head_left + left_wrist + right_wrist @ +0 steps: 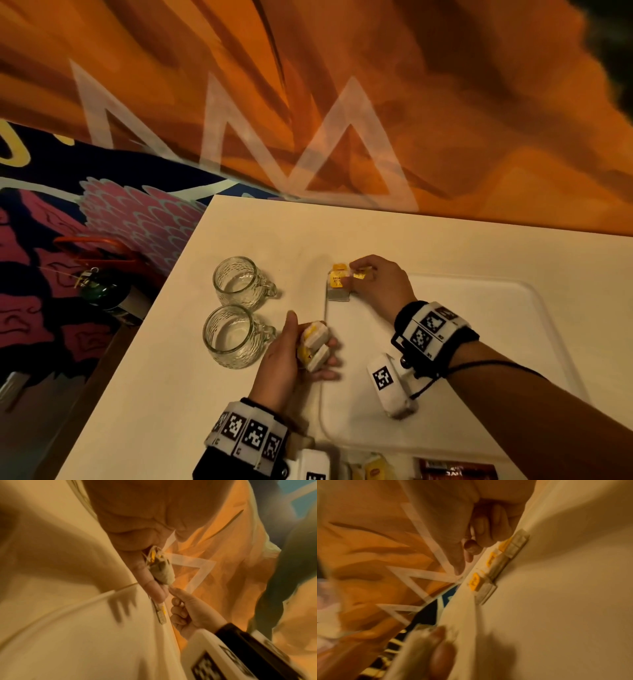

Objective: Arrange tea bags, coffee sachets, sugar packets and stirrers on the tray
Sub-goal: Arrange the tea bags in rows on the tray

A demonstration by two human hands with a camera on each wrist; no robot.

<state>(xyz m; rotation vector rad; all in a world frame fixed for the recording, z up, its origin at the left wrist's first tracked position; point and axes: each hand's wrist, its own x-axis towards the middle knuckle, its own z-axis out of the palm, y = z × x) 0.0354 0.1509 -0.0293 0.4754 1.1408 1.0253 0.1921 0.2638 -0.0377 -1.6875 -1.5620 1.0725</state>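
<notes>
Right hand pinches a tea bag tag, setting tea bags at the tray's far-left corner, long axes running away from the person. Left hand — just outside the tray's left rim — grasps spare tea bags, nearer the placed row.

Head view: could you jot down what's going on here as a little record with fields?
Left hand: holds a bunch of tea bags
Right hand: fingers on the tea bags laid down at the tray's far left corner
Tray: white, on the white table
Glass mugs: two, empty, left of the tray
Near edge: more sachets, partly out of view
</notes>
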